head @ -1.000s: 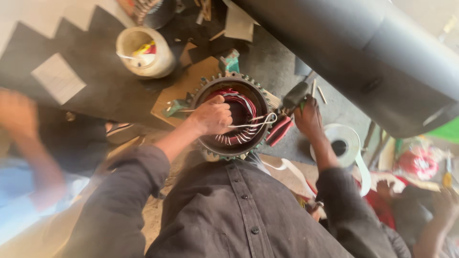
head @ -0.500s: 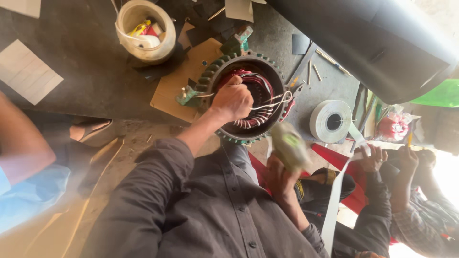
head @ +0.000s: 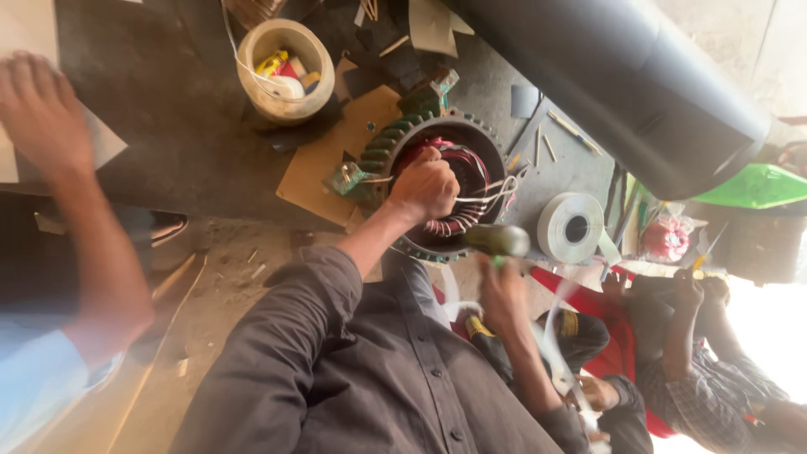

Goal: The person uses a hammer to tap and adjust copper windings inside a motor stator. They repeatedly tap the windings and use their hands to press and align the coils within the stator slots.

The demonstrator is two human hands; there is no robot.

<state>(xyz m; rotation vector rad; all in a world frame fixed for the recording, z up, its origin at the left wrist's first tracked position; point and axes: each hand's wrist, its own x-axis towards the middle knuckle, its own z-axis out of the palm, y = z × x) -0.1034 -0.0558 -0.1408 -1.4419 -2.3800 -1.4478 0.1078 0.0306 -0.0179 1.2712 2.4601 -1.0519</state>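
Observation:
A round motor stator (head: 395,134) with red and copper windings lies on a sheet of cardboard (head: 324,168). My left hand (head: 424,187) rests inside its bore, fingers closed on the windings and white leads. My right hand (head: 503,296) is just below the stator's rim. It grips the handle of a mallet (head: 496,240), whose blurred greenish head is against the rim.
A white bucket (head: 282,67) of small parts stands beyond the stator. A roll of white tape (head: 572,227) lies to its right, under a large dark cylinder (head: 622,84). Another person's hand (head: 42,109) reaches in at the left. A person in a checked shirt (head: 714,361) sits at the right.
My right hand left the stator's right side, drew back toward my body, and now holds the mallet at the rim. My left hand stayed on the windings.

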